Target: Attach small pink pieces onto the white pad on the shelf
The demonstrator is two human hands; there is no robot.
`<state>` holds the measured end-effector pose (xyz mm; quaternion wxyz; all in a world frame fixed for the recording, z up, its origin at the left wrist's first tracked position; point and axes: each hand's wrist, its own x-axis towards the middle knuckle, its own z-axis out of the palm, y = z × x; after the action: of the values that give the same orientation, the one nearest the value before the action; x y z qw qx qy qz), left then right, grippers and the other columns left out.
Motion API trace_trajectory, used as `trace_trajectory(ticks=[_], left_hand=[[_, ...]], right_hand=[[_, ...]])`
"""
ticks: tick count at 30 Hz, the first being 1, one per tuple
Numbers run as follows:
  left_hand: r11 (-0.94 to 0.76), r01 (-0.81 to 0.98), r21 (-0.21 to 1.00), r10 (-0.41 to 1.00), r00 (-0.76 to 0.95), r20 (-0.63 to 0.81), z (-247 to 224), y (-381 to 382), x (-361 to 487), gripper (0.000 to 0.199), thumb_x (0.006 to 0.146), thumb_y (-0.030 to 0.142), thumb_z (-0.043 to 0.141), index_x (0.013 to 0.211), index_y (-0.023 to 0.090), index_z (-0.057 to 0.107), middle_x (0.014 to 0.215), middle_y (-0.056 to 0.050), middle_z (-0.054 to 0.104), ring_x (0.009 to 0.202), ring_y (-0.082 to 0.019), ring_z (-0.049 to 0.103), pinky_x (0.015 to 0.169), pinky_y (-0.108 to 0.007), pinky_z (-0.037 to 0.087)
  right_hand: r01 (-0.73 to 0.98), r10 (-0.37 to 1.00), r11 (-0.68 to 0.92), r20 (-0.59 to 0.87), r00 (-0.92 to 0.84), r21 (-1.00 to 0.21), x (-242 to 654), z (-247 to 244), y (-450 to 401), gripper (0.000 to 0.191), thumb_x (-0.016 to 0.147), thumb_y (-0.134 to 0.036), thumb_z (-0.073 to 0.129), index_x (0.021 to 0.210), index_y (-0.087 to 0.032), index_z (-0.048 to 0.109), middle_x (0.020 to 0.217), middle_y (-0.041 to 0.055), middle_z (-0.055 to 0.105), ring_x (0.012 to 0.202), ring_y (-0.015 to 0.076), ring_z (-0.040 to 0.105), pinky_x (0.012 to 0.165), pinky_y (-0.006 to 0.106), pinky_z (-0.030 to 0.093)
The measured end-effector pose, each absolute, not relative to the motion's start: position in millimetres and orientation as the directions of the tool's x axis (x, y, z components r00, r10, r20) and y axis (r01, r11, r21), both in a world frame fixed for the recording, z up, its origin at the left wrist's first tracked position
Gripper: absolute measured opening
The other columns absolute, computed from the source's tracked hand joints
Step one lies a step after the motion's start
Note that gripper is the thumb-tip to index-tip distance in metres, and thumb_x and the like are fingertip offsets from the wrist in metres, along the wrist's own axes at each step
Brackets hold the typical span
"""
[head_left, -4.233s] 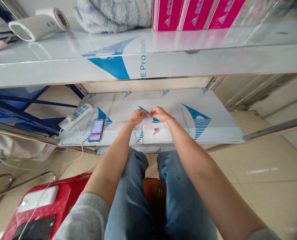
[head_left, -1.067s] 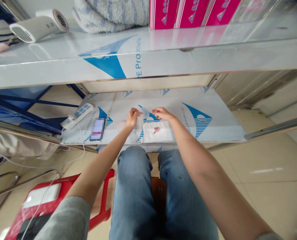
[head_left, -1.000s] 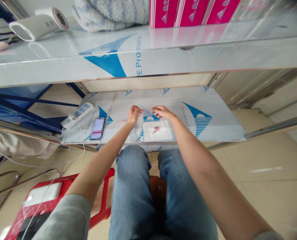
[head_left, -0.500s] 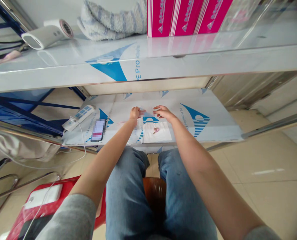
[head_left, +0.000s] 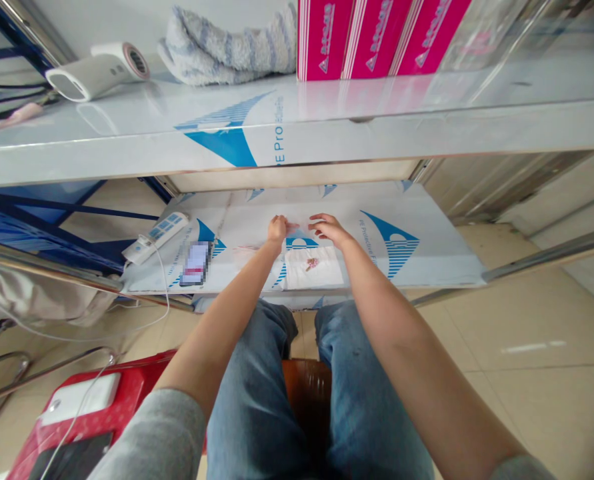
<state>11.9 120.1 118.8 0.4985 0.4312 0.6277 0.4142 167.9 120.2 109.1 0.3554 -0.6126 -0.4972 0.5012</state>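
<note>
a folded white cloth with a small pink printed motif (head_left: 314, 269) is laid flat near the front edge of the film-covered bench (head_left: 441, 253), its longer side apparently run from left to right. both hands are held just past its far edge, so the cloth is placed on the wearer's side of them. its middle is set slightly nearer the right hand (head_left: 325, 227), and its right edge is flanked by the right forearm (head_left: 381, 300). the right hand is partly open, with fingers spread and loosely bent; nothing can be seen held in it. the left hand (head_left: 277, 229) is set beyond the cloth's far left corner, fingers drawn together; whether anything thin and clear is pinched there cannot be told. a gap is left between the hands.

farther left, faint pinkish strands (head_left: 247, 249) are seen, then a dark-edged phone with a blurred screen (head_left: 195, 263) and a white power strip (head_left: 155, 238). beyond and above the hands, room for lifting could be limited by a film-wrapped upper shelf (head_left: 377, 141), on which bright pink boxes (head_left: 371, 40), a striped fluffy towel (head_left: 231, 53) and a white hair dryer (head_left: 97, 73) are set.
</note>
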Motion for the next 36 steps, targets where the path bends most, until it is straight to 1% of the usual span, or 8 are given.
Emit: trace_trajectory(ticks=[5, 7, 9, 12, 15, 20, 25, 36], left_hand=[[0.079, 0.559, 0.825, 0.987, -0.162, 0.015, 112, 114, -5, 0.033, 0.079, 0.027, 0.047, 0.111, 0.019, 0.047, 0.115, -0.013, 0.059, 0.105, -0.024, 0.054, 0.089, -0.039, 0.038], [-0.102, 0.74, 0.665, 0.987, -0.006, 0.158, 115, 110, -11, 0.048, 0.074, 0.034, 0.057, 0.119, 0.021, 0.046, 0.124, -0.012, 0.054, 0.116, -0.028, 0.045, 0.096, -0.042, 0.032], [-0.258, 0.816, 0.518, 0.966, 0.204, 0.161, 119, 106, -13, 0.064, 0.066, 0.046, 0.065, 0.122, 0.023, 0.046, 0.128, -0.011, 0.051, 0.12, -0.031, 0.04, 0.098, -0.044, 0.029], [-0.379, 0.832, 0.405, 0.915, 0.403, 0.027, 123, 103, -7, 0.079, 0.056, 0.056, 0.07, 0.124, 0.023, 0.047, 0.126, -0.012, 0.052, 0.117, -0.034, 0.042, 0.097, -0.045, 0.029], [-0.383, 0.86, 0.337, 0.909, 0.417, -0.031, 124, 104, 0, 0.074, 0.058, 0.058, 0.067, 0.12, 0.022, 0.05, 0.117, -0.011, 0.058, 0.112, -0.032, 0.047, 0.095, -0.044, 0.031], [-0.388, 0.879, 0.278, 0.91, 0.414, -0.038, 124, 110, 4, 0.068, 0.059, 0.058, 0.067, 0.115, 0.022, 0.053, 0.114, -0.012, 0.058, 0.111, -0.032, 0.046, 0.094, -0.043, 0.031], [-0.38, 0.888, 0.259, 0.915, 0.402, -0.034, 121, 113, 8, 0.064, 0.061, 0.056, 0.066, 0.114, 0.02, 0.054, 0.116, -0.013, 0.055, 0.113, -0.033, 0.043, 0.094, -0.044, 0.03], [-0.421, 0.906, 0.051, 0.907, 0.42, 0.025, 126, 111, 20, 0.062, 0.065, 0.057, 0.063, 0.112, 0.017, 0.056, 0.121, -0.015, 0.047, 0.114, -0.032, 0.035, 0.093, -0.043, 0.028]], right_hand=[[0.312, 0.969, -0.223, -0.245, -0.032, -0.924, 168, 111, 121, 0.03, 0.066, -0.015, 0.062, 0.096, -0.018, 0.06, 0.088, 0.003, 0.064, 0.059, 0.0074, 0.054, 0.058, 0.02, 0.044], [0.365, 0.967, -0.217, -0.251, -0.047, -0.905, 165, 113, 120, 0.029, 0.066, -0.013, 0.062, 0.095, -0.017, 0.06, 0.083, 0.003, 0.064, 0.057, 0.0076, 0.053, 0.055, 0.02, 0.042], [0.396, 0.958, -0.214, -0.27, -0.092, -0.893, 160, 116, 120, 0.028, 0.066, -0.011, 0.062, 0.093, -0.016, 0.061, 0.077, 0.0023, 0.063, 0.057, 0.0082, 0.052, 0.053, 0.019, 0.041], [0.395, 0.94, -0.183, -0.277, -0.198, -0.901, 153, 119, 119, 0.026, 0.065, -0.01, 0.062, 0.09, -0.016, 0.061, 0.075, 0.0012, 0.063, 0.058, 0.0085, 0.053, 0.052, 0.018, 0.04], [0.382, 0.936, -0.164, -0.266, -0.231, -0.909, 147, 121, 120, 0.025, 0.064, -0.008, 0.062, 0.087, -0.016, 0.06, 0.073, 0.0007, 0.063, 0.055, 0.0077, 0.051, 0.05, 0.018, 0.04], [0.408, 0.964, -0.192, -0.25, -0.094, -0.892, 150, 122, 120, 0.02, 0.063, -0.009, 0.065, 0.081, -0.016, 0.058, 0.061, -0.0019, 0.058, 0.05, 0.0074, 0.048, 0.048, 0.018, 0.039], [0.407, 0.97, -0.161, -0.219, -0.101, -0.899, 157, 122, 121, 0.018, 0.063, -0.01, 0.065, 0.078, -0.016, 0.057, 0.059, -0.0025, 0.057, 0.049, 0.0074, 0.048, 0.049, 0.018, 0.039], [0.454, 0.981, -0.117, -0.174, -0.086, -0.884, 161, 107, 131, 0.017, 0.06, -0.015, 0.065, 0.075, -0.016, 0.057, 0.056, -0.0044, 0.055, 0.049, 0.0073, 0.047, 0.046, 0.018, 0.036]])
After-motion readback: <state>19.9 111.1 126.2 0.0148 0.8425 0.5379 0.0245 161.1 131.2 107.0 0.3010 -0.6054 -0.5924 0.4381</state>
